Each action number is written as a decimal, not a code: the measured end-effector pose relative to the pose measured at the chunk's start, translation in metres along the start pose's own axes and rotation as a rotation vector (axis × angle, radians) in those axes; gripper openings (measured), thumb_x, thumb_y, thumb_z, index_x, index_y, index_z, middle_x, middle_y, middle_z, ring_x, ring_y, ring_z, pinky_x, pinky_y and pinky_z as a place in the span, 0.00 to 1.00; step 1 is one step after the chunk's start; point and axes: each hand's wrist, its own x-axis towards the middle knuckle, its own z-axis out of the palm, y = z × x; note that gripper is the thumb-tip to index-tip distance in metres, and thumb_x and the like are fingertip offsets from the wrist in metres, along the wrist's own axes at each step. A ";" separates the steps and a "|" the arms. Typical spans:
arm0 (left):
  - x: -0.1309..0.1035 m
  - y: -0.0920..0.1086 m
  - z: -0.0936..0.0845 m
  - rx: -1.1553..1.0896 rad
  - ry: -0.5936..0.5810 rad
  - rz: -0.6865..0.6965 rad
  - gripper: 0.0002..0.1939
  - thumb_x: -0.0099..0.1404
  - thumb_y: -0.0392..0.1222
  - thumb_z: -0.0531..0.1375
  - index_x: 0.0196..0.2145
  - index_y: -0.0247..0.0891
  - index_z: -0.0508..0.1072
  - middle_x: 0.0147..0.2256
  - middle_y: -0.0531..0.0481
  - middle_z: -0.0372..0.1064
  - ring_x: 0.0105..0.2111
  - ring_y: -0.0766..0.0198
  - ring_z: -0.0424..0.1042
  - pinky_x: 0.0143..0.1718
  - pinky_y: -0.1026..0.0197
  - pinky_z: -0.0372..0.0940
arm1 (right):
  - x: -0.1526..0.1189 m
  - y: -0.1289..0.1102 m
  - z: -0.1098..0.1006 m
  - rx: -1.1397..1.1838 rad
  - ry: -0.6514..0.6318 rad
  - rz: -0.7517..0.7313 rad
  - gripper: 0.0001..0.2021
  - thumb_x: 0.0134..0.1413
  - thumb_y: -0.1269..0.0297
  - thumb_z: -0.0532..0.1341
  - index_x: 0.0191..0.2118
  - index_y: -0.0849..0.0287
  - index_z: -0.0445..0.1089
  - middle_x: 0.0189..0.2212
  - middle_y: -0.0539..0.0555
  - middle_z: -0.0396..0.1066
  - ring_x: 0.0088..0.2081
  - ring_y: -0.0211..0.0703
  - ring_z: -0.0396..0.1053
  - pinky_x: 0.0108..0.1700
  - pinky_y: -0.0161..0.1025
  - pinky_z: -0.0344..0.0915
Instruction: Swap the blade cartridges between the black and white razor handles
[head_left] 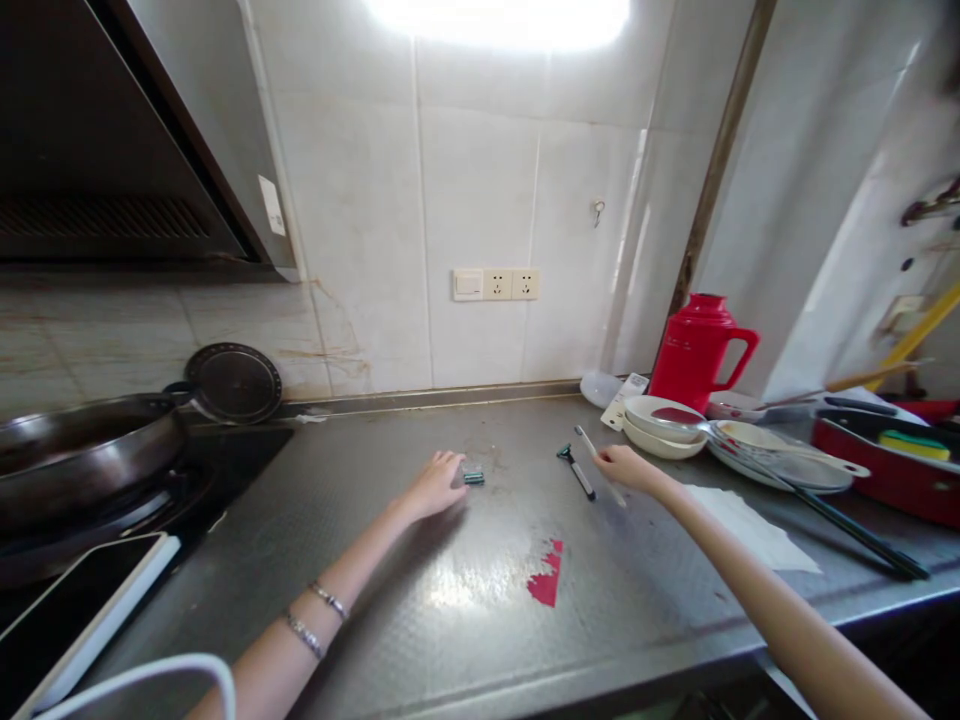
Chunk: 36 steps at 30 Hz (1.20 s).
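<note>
My left hand [435, 484] is low over the steel counter [360, 620], thumb and fingers apart. Just beyond its fingertips lies a small dark green piece that looks like razor cartridges [473, 478]. On the right, my right hand [624, 468] pinches a white toothbrush [587, 441] around its middle; the brush slants, one end above the fingers and the other below. Beside the toothbrush, to its left, a black and green razor [577, 474] rests on the counter. Nearer to me is a torn red patch [547, 577].
A pan [82, 450] sits on the stove at left, with a phone-like device [90, 610] and white cable in front. At right stand a red thermos [694, 350], stacked bowls [660, 440], a white cloth or paper [750, 525] and a red pan [862, 465] holding a sponge.
</note>
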 end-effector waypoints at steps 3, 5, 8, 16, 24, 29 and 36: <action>0.003 -0.018 0.011 -0.044 -0.021 -0.028 0.27 0.55 0.44 0.58 0.52 0.35 0.63 0.51 0.41 0.63 0.52 0.52 0.60 0.53 0.53 0.55 | 0.001 0.023 0.012 -0.059 -0.086 0.016 0.17 0.54 0.67 0.51 0.21 0.66 0.72 0.22 0.60 0.73 0.26 0.44 0.69 0.28 0.34 0.55; 0.005 -0.022 0.019 -0.060 -0.029 -0.027 0.28 0.54 0.44 0.58 0.53 0.34 0.62 0.52 0.40 0.62 0.53 0.51 0.59 0.54 0.52 0.55 | 0.002 0.030 0.020 -0.086 -0.126 0.011 0.17 0.54 0.66 0.52 0.22 0.66 0.73 0.24 0.62 0.74 0.28 0.45 0.70 0.29 0.34 0.57; 0.008 -0.023 0.028 -0.086 -0.025 -0.033 0.29 0.54 0.43 0.58 0.54 0.33 0.61 0.52 0.39 0.62 0.53 0.51 0.60 0.54 0.53 0.55 | 0.006 0.034 0.027 -0.119 -0.156 -0.004 0.17 0.55 0.65 0.51 0.27 0.67 0.74 0.28 0.64 0.75 0.30 0.46 0.71 0.30 0.35 0.58; 0.017 -0.026 0.036 -0.154 -0.001 -0.054 0.27 0.54 0.40 0.58 0.52 0.34 0.62 0.49 0.39 0.66 0.49 0.53 0.66 0.50 0.54 0.58 | 0.019 0.035 0.033 -0.180 -0.197 -0.017 0.16 0.53 0.63 0.52 0.31 0.66 0.75 0.33 0.64 0.75 0.33 0.47 0.72 0.31 0.34 0.60; 0.017 -0.025 0.036 -0.198 0.027 -0.116 0.27 0.51 0.40 0.60 0.50 0.36 0.62 0.45 0.42 0.68 0.45 0.54 0.68 0.47 0.55 0.60 | 0.008 0.028 0.017 -0.189 -0.137 -0.014 0.19 0.56 0.58 0.50 0.29 0.65 0.74 0.31 0.65 0.75 0.33 0.49 0.72 0.31 0.36 0.59; 0.018 0.003 0.031 -0.310 0.099 -0.080 0.30 0.50 0.38 0.60 0.51 0.34 0.58 0.44 0.41 0.66 0.43 0.56 0.67 0.47 0.55 0.60 | -0.007 -0.008 -0.002 -0.073 -0.024 -0.153 0.14 0.55 0.57 0.53 0.38 0.60 0.70 0.33 0.57 0.73 0.34 0.44 0.70 0.35 0.35 0.60; 0.019 0.075 0.032 -0.436 0.060 0.159 0.35 0.51 0.41 0.62 0.54 0.36 0.53 0.47 0.42 0.63 0.46 0.55 0.65 0.48 0.53 0.60 | -0.042 -0.086 -0.018 0.092 -0.077 -0.586 0.33 0.42 0.52 0.64 0.55 0.57 0.60 0.48 0.59 0.64 0.38 0.45 0.67 0.38 0.37 0.62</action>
